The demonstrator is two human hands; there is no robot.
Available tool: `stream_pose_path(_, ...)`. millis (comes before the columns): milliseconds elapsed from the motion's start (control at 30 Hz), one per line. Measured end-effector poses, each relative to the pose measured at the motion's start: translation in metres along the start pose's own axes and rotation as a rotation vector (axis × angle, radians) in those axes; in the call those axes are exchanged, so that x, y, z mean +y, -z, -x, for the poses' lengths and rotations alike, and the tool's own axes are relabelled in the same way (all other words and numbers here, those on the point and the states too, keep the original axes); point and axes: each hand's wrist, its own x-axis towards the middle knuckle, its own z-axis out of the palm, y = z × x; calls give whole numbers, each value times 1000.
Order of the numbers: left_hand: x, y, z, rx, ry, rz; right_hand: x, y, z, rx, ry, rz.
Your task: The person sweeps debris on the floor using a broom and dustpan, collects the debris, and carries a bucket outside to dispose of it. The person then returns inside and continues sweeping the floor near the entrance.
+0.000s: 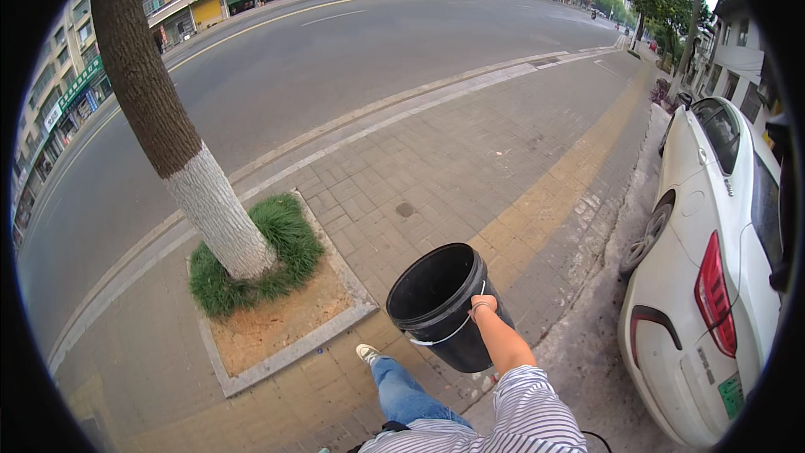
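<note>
My right hand [483,304] grips the pale bail handle [434,342] of a large black plastic bucket [462,340]. The bucket hangs tilted above the paving, its open mouth facing up and to the left. Inside it is dark, so I cannot tell whether anything lies at the bottom. A thin band circles my right wrist, and a striped sleeve covers the upper arm. My left hand is out of view. To the bucket's left, one of my feet in a light-soled shoe [366,352] steps on the pavement.
A tree [220,220] with a white-painted lower trunk grows from a stone-edged planter [365,309] with grass [286,220]. A white car [685,302] is parked close on the right. Paved sidewalk [402,170] runs ahead, with a road [302,44] and shopfronts beyond the curb.
</note>
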Motion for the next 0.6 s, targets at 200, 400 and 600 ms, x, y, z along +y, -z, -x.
stream_pose_path(200, -71, -49, -146, 26, -145, -111, -57, -209, -4, 53, 0, 119)
stream_pose_path(400, -93, -57, -249, -86, -136, -134, -116, -368, -14, -38, -69, -143)
stream_pose_path(600, -81, -77, -324, -201, -158, -187, -93, -496, -75, -194, -119, -612)
